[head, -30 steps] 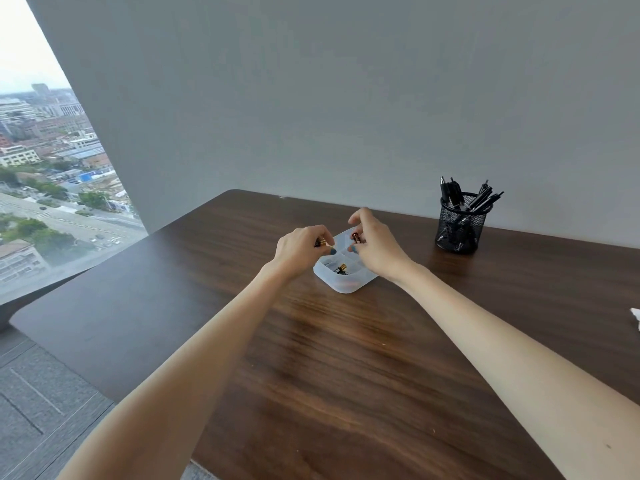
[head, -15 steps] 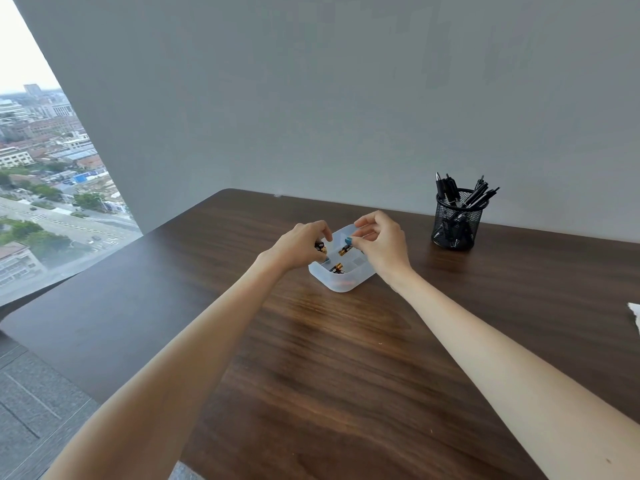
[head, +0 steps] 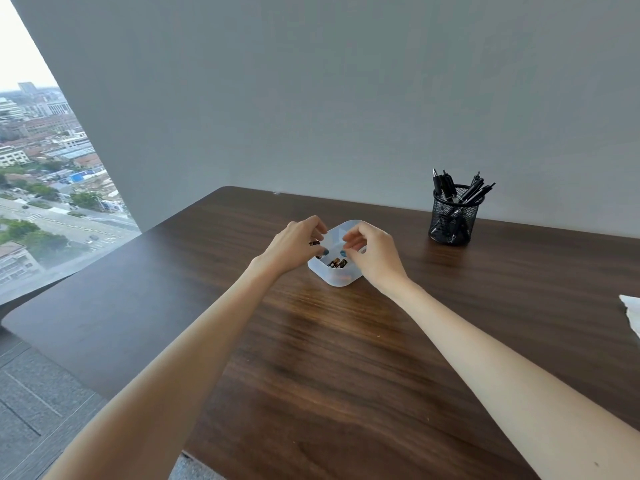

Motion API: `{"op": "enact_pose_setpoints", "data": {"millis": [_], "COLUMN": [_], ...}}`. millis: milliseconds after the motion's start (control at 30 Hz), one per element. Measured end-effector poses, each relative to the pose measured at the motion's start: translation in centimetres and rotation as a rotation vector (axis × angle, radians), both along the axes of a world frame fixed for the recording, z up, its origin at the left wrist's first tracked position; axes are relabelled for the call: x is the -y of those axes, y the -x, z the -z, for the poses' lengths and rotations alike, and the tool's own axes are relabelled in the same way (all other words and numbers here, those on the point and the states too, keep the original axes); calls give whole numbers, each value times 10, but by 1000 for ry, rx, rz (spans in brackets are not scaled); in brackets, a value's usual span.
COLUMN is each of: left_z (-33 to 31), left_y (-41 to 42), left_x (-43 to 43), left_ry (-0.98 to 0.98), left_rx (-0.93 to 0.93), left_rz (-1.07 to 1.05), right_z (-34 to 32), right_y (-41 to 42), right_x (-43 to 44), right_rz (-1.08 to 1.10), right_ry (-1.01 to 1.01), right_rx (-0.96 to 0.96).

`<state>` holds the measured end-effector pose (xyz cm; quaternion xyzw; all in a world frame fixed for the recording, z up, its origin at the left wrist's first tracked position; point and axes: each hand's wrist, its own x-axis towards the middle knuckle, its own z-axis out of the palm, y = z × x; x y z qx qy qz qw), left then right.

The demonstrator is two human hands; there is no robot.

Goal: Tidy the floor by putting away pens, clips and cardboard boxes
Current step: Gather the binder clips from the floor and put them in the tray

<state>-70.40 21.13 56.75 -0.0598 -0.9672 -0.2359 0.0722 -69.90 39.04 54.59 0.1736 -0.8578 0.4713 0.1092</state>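
Observation:
A small translucent plastic box [head: 334, 278] sits on the dark wooden table [head: 311, 358], with a few dark and gold binder clips [head: 337, 262] inside. My left hand [head: 294, 245] hovers at the box's left rim and pinches one dark clip [head: 314, 243] in its fingertips. Over the right side of the box, my right hand [head: 372, 252] has its fingers bent loosely, thumb apart from them, and nothing shows between them. A black mesh pen holder [head: 452, 220] full of black pens [head: 450, 187] stands at the back right.
A white crumpled sheet [head: 632, 313] lies at the table's right edge. A grey wall runs behind the table. A large window fills the left side, and grey floor tiles [head: 34, 410] show below the table's left edge.
My right hand let go of the clip it pinched, and that clip now lies in the box. My left hand still holds its clip and has lowered slightly toward the box.

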Motion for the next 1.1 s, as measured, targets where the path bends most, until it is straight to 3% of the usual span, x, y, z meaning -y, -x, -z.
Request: {"op": "enact_pose_setpoints", "data": {"millis": [233,600,933,1100], "left_z": [0,6,7,18], "left_y": [-11,-53,-178,-265], "left_x": [3,-3,9,20], "left_ry": [-157,24,78,175], "left_rx": [-87,-185,-175,-202], "left_rz": [-77,-114,-194,-239], "right_z": [1,-6,-29,-18], "right_y": [-10,-39,-142,-214], "right_x": [-8,3,17,29], "right_rz": [140,9,-141,-222], "right_ry": [-258,-310,-311,-410], "right_rx": [-130,-167,-178,-238]}}
